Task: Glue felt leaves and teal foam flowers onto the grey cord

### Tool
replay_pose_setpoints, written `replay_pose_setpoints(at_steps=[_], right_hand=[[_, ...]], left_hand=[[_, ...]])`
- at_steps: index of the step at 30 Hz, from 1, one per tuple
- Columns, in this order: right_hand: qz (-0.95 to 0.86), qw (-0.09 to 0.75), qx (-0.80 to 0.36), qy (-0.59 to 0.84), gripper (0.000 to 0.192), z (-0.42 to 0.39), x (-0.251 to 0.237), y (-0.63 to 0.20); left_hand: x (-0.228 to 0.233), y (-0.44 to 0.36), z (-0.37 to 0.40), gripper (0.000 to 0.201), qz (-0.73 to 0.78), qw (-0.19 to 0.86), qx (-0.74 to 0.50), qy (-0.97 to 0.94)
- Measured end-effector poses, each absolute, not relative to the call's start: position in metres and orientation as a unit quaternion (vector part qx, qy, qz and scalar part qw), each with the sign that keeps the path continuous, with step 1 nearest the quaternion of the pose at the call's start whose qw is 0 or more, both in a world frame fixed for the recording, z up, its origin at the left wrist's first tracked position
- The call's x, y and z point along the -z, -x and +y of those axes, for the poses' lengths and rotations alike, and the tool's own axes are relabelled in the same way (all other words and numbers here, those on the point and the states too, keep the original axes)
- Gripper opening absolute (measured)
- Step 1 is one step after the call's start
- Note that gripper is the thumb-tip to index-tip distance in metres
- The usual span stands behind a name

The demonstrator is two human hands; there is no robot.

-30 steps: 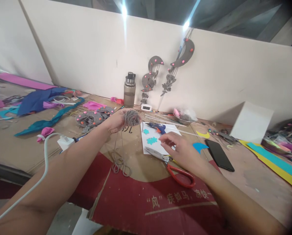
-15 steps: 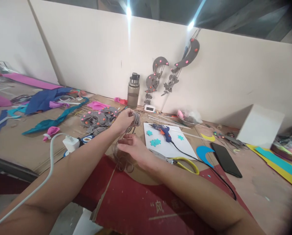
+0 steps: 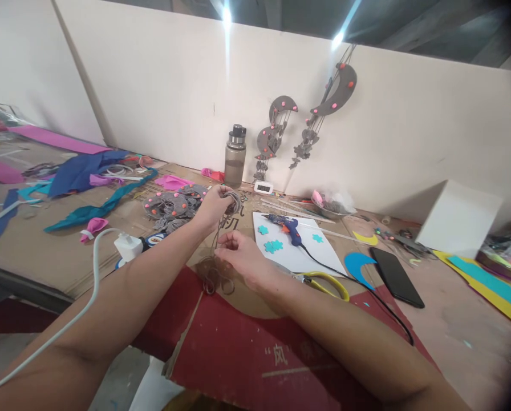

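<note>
My left hand (image 3: 215, 206) is closed around a coiled bundle of thin grey cord (image 3: 235, 201), held above the cardboard. Strands run down from the bundle toward my right hand (image 3: 243, 258), whose thumb and fingertips are pinched together on the cord. Below the fingers, loose loops of the cord (image 3: 215, 282) lie on the cardboard's edge. Left of my left hand sit grey felt crescents with pink and orange dots (image 3: 167, 205). A pair of yellow-handled scissors (image 3: 328, 285) is partly hidden behind my right wrist.
A blue glue gun (image 3: 287, 225) rests on white paper (image 3: 319, 257) with turquoise flower cutouts. A phone (image 3: 396, 277) and a blue crescent (image 3: 358, 268) lie to the right. A bottle (image 3: 235, 162) stands by the wall. A white cable (image 3: 95, 279) crosses my left forearm.
My right hand has shifted slightly right, and the strands between my hands hang straighter than before. The wide side loop of cord has drawn in. My left hand still grips the bundle.
</note>
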State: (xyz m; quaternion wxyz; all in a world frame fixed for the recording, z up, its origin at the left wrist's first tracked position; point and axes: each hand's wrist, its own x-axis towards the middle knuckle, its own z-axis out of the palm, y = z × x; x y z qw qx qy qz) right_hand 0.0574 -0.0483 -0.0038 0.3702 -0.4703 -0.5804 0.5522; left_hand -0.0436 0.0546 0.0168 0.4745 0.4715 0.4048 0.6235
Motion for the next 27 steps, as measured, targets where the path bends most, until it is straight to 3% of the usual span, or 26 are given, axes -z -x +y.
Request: replay_pose_setpoints(at_steps=[5, 9, 13, 15, 22, 24, 27], right_hand=[[-0.616, 0.378, -0.448, 0.526, 0.035, -0.043, 0.008, -0.054], [-0.649, 0.317, -0.371, 0.583, 0.048, -0.028, 0.011, -0.047], [-0.715, 0.247, -0.322, 0.569, 0.016, -0.012, 0.010, -0.045], [-0.731, 0.246, -0.313, 0.554, 0.013, -0.010, 0.005, -0.052], [-0.721, 0.319, -0.355, 0.502, 0.029, -0.023, -0.012, -0.091], [-0.695, 0.367, -0.370, 0.495, 0.028, -0.025, -0.014, -0.098], [-0.613, 0.484, -0.441, 0.443, 0.023, -0.028, -0.019, -0.105]], left_hand=[[-0.020, 0.044, 0.052, 0.018, 0.425, 0.457, -0.623, -0.470], [-0.018, 0.043, 0.053, 0.018, 0.417, 0.460, -0.623, -0.476], [-0.014, 0.046, 0.058, 0.019, 0.408, 0.461, -0.627, -0.478], [-0.011, 0.050, 0.062, 0.020, 0.423, 0.439, -0.632, -0.479], [0.005, 0.072, 0.081, 0.030, 0.562, 0.240, -0.581, -0.538], [0.007, 0.074, 0.084, 0.034, 0.575, 0.258, -0.561, -0.537], [0.007, 0.073, 0.084, 0.033, 0.582, 0.374, -0.522, -0.499]])
